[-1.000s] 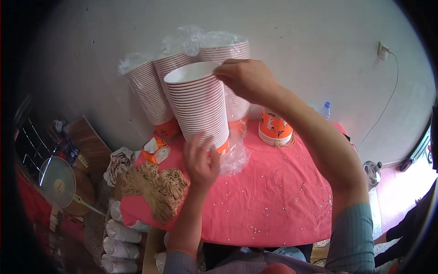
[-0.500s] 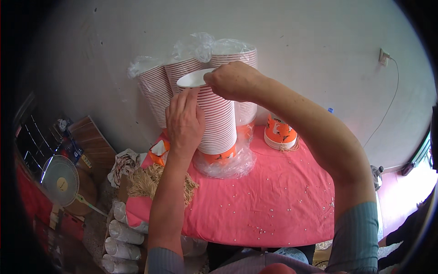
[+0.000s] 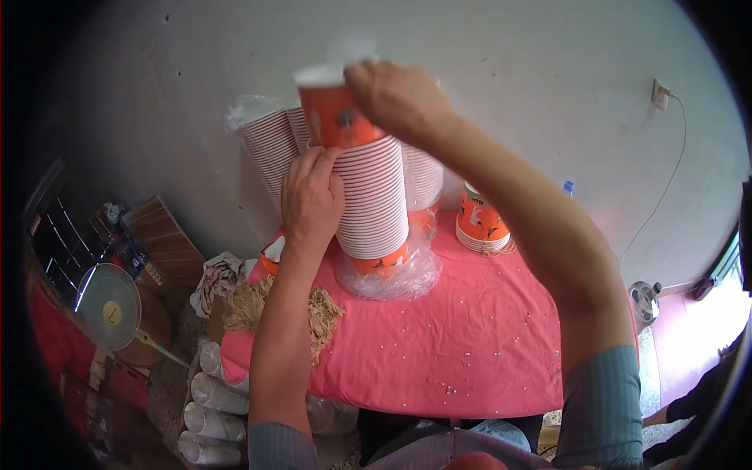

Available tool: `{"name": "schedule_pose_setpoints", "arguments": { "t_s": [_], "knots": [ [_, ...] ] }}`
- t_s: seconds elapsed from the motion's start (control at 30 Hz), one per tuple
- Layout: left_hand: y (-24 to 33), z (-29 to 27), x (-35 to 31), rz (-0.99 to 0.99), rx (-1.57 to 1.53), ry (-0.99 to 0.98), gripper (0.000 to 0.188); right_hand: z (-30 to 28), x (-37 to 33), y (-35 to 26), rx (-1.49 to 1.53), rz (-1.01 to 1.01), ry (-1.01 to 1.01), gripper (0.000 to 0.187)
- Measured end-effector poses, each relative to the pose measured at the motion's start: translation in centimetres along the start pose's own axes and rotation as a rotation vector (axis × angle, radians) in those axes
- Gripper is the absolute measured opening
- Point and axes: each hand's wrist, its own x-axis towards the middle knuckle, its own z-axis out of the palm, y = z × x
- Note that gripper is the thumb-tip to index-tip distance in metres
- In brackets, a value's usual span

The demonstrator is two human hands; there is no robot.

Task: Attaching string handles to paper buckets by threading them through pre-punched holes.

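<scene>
A right hand [image 3: 399,98] pinches the rim of an orange printed paper tub with a white lip [image 3: 337,110], holding it upright above a tall stack of nested, white-rimmed paper tubs [image 3: 372,200] toward the far edge of a table draped in pinkish-red cloth [image 3: 439,337]. The raised tub's white inner wall shows at the mouth; its depth is out of sight. Its lower end meets the top of the stack, where each tub sits inside the next, and crumpled clear plastic film [image 3: 415,282] rings the stack's orange foot.

The left hand [image 3: 312,196] lies along the stack's upper left side, fingers extended toward the top rims, thumb apart, rather than closed around it. The right arm reaches up across the table's right side, elbow bent, wrist above the stack.

Behind stand more tub stacks in clear plastic [image 3: 266,149]. Near the far right corner, a short pile of orange printed tubs [image 3: 482,223] rests rims down. Tan stringy bundles [image 3: 325,313] lie at the left edge, partly behind the left forearm.
</scene>
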Motion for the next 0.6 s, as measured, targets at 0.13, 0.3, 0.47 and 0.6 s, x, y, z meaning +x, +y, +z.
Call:
{"name": "schedule_pose_setpoints", "arguments": {
  "t_s": [0.13,0.3,0.47,0.6],
  "knots": [
    [-0.1,-0.7,-0.2,-0.012,-0.028,-0.022,0.040,-5.9,3.9,1.0,0.016,-0.021,0.249,0.013],
    [-2.8,-4.9,-5.0,-0.224,-0.103,-0.090,0.034,-13.9,-4.7,-0.9,0.030,-0.075,0.175,0.013],
    [-8.0,-7.3,-16.2,-0.529,0.037,-0.495,0.022,-14.8,-20.1,-6.1,0.140,0.058,-0.260,0.032],
    [-10.2,-5.8,-23.6,-0.679,-0.141,-0.746,0.019,-14.2,-28.7,-9.2,0.288,0.115,-0.390,0.037]
  ]
}}
